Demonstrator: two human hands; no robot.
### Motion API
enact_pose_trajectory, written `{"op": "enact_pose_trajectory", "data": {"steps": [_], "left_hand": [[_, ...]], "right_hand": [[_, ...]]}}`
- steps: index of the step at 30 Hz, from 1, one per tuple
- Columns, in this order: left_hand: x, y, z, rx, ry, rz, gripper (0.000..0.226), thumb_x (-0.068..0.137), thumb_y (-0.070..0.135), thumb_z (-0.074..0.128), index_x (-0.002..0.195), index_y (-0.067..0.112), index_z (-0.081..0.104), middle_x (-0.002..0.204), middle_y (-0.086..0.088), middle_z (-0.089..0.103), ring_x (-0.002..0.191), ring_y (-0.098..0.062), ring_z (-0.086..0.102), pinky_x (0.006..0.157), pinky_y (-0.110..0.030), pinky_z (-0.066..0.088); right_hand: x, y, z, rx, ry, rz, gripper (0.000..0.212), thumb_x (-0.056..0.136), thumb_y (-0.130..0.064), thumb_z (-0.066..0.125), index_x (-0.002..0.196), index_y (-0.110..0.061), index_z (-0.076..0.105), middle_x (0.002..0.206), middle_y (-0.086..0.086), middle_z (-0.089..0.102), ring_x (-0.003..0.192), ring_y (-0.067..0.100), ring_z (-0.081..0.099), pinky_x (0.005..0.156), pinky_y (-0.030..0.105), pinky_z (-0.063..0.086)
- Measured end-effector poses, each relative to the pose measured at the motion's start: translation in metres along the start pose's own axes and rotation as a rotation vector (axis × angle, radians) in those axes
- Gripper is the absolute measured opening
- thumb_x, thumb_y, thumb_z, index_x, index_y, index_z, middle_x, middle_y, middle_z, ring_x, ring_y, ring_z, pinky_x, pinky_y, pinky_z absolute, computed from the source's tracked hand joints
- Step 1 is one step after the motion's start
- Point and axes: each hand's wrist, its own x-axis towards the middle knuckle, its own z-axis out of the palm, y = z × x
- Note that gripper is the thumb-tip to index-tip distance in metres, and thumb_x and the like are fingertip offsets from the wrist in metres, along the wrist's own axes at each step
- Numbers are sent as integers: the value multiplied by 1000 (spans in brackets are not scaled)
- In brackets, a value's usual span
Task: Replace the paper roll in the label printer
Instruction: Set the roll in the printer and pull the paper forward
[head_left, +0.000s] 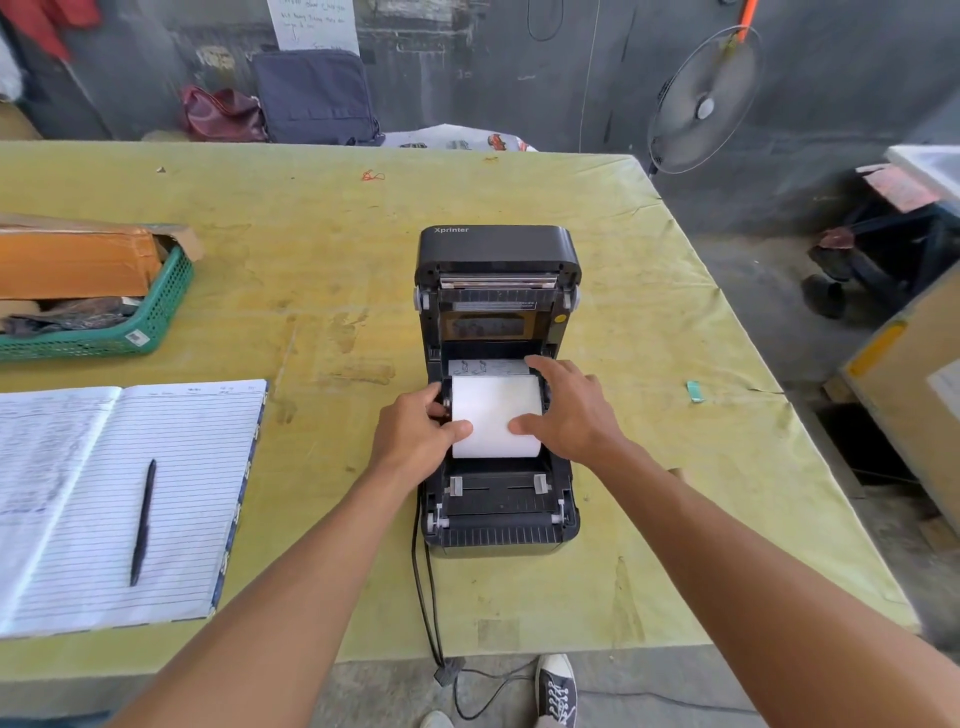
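Note:
A black label printer (497, 512) stands on the yellow-green table with its lid (496, 248) swung up and back. A white paper roll (496, 410) lies in the printer's open bay. My left hand (415, 434) grips the roll's left end, thumb resting on the paper. My right hand (569, 410) clasps the roll's right end, fingers reaching over its top and thumb on its front. The ends of the roll and the holders beside them are mostly hidden by my fingers.
An open lined notebook (171, 488) with a black pen (143, 522) lies at the left front. A green basket (156, 317) holding a cardboard box sits further back left. The printer's black cables (426, 597) run off the table's front edge. A standing fan (704, 101) is beyond the right corner.

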Motion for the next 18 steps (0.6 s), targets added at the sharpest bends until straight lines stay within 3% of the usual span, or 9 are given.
{"op": "enact_pose_trajectory", "data": {"steps": [6, 9, 12, 18], "left_hand": [[-3, -4, 1, 111, -11, 72, 84, 73, 24, 84, 146, 24, 43, 128, 6, 64, 97, -15, 64, 86, -35, 54], [-4, 0, 0, 266, -3, 191, 90, 76, 21, 82, 151, 25, 33, 143, 1, 53, 124, -22, 53, 102, -42, 47], [-6, 8, 0, 479, 8, 363, 81, 80, 17, 78, 150, 22, 36, 153, 0, 40, 138, -21, 35, 109, -37, 34], [-1, 19, 5, 733, 27, 515, 74, 73, 11, 82, 138, 20, 47, 142, 3, 49, 134, -17, 36, 104, -38, 38]], "right_hand": [[-13, -7, 7, -170, 39, -29, 82, 79, -40, 78, 149, -33, 35, 154, -4, 39, 133, 30, 37, 98, 49, 42], [-14, -8, 6, -213, 69, -42, 75, 79, -40, 78, 143, -34, 41, 150, -5, 45, 131, 29, 38, 93, 46, 42], [-12, -9, 6, -238, 75, -58, 72, 77, -41, 79, 140, -34, 45, 146, -5, 50, 129, 27, 37, 91, 45, 40], [-10, -9, 3, -422, 106, -166, 72, 74, -46, 79, 136, -29, 46, 141, -4, 50, 131, 28, 34, 94, 46, 39]]}}
